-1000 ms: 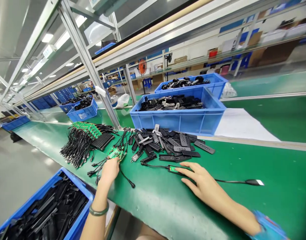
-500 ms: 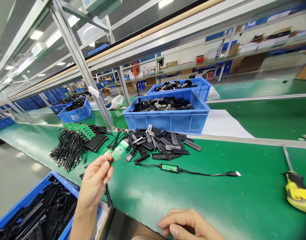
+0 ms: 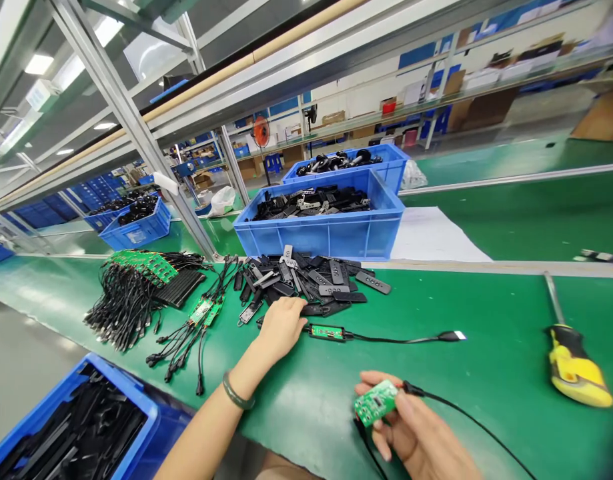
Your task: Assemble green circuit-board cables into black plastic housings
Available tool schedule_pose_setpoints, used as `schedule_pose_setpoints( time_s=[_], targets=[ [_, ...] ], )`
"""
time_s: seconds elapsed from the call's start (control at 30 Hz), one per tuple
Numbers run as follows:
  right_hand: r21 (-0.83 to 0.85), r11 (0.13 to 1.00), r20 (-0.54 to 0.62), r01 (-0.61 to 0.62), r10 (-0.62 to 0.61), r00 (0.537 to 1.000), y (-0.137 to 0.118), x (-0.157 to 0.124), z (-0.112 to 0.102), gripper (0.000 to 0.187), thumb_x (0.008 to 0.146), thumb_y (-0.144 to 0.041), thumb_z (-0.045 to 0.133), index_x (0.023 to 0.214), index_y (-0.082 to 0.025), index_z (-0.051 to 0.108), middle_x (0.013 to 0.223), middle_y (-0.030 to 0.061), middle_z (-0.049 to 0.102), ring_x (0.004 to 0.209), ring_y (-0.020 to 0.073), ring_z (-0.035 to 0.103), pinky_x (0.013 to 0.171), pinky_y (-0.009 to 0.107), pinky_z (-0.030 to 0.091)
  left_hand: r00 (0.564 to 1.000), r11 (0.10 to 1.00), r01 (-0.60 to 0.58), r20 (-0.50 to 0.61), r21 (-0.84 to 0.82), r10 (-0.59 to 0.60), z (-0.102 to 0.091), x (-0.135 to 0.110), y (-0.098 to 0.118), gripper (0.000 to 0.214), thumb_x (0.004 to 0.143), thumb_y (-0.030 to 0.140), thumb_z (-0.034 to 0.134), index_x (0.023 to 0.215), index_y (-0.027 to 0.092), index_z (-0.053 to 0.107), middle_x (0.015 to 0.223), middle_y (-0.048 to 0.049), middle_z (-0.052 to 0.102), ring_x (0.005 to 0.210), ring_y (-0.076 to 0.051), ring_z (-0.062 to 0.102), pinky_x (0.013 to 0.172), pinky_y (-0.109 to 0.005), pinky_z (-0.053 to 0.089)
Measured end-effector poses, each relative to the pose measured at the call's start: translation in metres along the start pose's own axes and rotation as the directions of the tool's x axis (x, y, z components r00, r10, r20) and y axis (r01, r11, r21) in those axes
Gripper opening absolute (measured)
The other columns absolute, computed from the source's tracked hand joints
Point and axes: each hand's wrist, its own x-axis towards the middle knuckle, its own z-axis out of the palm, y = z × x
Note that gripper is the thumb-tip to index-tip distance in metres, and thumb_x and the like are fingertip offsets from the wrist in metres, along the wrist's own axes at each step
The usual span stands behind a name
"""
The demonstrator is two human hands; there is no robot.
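In my right hand (image 3: 411,427) is a green circuit board (image 3: 376,403), held between thumb and fingers, a black cable leaving each end. My left hand (image 3: 285,325) reaches to the front edge of a pile of black plastic casing pieces (image 3: 331,289). Its thumb and index finger look apart beside a black casing piece (image 3: 313,309); the other fingertips are hidden. Just right of it lies a cable (image 3: 401,339) with a circuit board set in an open black casing (image 3: 327,332). Left of the pile, a few cabled boards (image 3: 206,311) rest on the green table.
A large bundle of cabled boards (image 3: 121,300) lies at the left. Blue bins of black parts stand behind the pile (image 3: 316,239) and at the lower left (image 3: 153,427). A yellow-handled screwdriver (image 3: 576,367) lies at the right. A metal post (image 3: 131,127) rises behind the table.
The cabled board has passed from my left hand to my right. My left hand has moved right to the casing pile. The cabled boards it hid now show, and the view has shifted slightly.
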Motion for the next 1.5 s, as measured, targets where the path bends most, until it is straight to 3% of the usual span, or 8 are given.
schedule_pose_setpoints(
  time_s=[0.17,0.3,0.6,0.8,0.9,1.0,1.07,1.5],
  targets=[
    [0.054,0.998,-0.042,0.012,-0.01,0.999,-0.006,-0.006,-0.004,0.04,0.092,-0.047,0.053,0.125,-0.027,0.063,0.117,0.0134,0.065,0.067,0.0186,0.06,0.046,0.029,0.051,0.999,0.995,0.004,0.053,0.096,-0.009,0.01,0.01,-0.005,0.031,0.088,0.008,0.055,0.119,0.011,0.058,0.1,-0.013,0.068,0.097,-0.028,0.061,0.086,-0.042,0.047],
    [-0.264,0.957,0.013,0.123,-0.125,0.992,0.004,-0.002,-0.018,0.037,0.083,-0.05,0.066,0.11,-0.025,0.072,0.106,0.0105,0.067,0.058,0.015,0.059,0.049,0.028,0.055,0.998,0.992,0.012,0.063,0.125,-0.02,0.012,0.006,-0.009,0.023,0.088,0.016,0.06,0.111,0.013,0.063,0.102,-0.0124,0.066,0.099,-0.029,0.058,0.085,-0.041,0.045],
    [-0.744,0.389,0.394,0.543,-0.402,0.827,0.015,0.007,-0.028,0.029,0.095,-0.042,0.053,0.089,-0.025,0.075,0.069,0.0028,0.064,0.056,0.0129,0.061,0.056,0.021,0.051,0.998,0.996,0.06,-0.033,-0.065,-0.063,0.016,0.007,-0.013,0.005,0.085,0.013,0.065,0.085,0.018,0.063,0.088,-0.006,0.062,0.092,-0.024,0.057,0.085,-0.039,0.044],
    [-0.746,0.541,0.34,0.388,-0.191,0.921,-0.001,0.007,-0.039,0.027,0.095,-0.039,0.051,0.104,-0.022,0.071,0.092,0.0064,0.071,0.065,0.015,0.068,0.056,0.02,0.055,0.95,0.906,0.108,-0.225,-0.409,-0.214,0.006,-0.011,0.0,0.006,0.092,0.014,0.048,0.092,0.017,0.053,0.111,-0.0113,0.058,0.105,-0.023,0.058,0.09,-0.041,0.048],
    [-0.735,0.613,0.253,0.29,-0.149,0.956,-0.007,0.006,-0.041,0.031,0.092,-0.043,0.054,0.11,-0.022,0.07,0.083,0.004,0.073,0.066,0.0171,0.07,0.058,0.022,0.057,0.951,0.642,0.147,-0.072,-0.752,-0.302,0.004,-0.037,0.022,0.017,0.094,0.022,0.048,0.11,0.018,0.048,0.097,-0.0066,0.061,0.081,-0.016,0.066,0.07,-0.031,0.054],
    [-0.74,0.606,0.181,0.292,-0.239,0.954,-0.011,0.005,-0.031,0.023,0.085,-0.042,0.063,0.093,-0.022,0.071,0.074,0.0015,0.071,0.066,0.018,0.068,0.059,0.022,0.055,0.914,-0.088,0.309,0.321,-0.947,-0.248,0.008,-0.066,0.05,0.049,0.076,0.033,0.077,0.117,0.018,0.053,0.088,-0.0004,0.058,0.071,-0.011,0.064,0.065,-0.024,0.053],
    [-0.697,0.652,0.183,0.298,-0.239,0.953,-0.014,0.005,-0.02,0.02,0.084,-0.04,0.064,0.08,-0.021,0.069,0.072,0.0015,0.07,0.066,0.0177,0.068,0.06,0.022,0.054,0.873,-0.39,0.38,0.465,-0.838,-0.149,0.013,-0.081,0.067,0.057,0.063,0.031,0.089,0.112,0.017,0.062,0.085,0.0006,0.058,0.072,-0.009,0.062,0.069,-0.02,0.051],
    [-0.55,0.8,0.071,0.239,-0.24,0.968,-0.012,0.008,0.006,0.015,0.073,-0.034,0.071,0.069,-0.02,0.065,0.063,-0.0008,0.064,0.056,0.0142,0.06,0.053,0.021,0.05,0.84,-0.652,0.421,0.543,-0.63,0.018,0.023,-0.112,0.093,0.035,0.08,0.031,0.077,0.105,0.008,0.073,0.093,-0.0135,0.074,0.086,-0.018,0.071,0.081,-0.027,0.056]
  ],
)
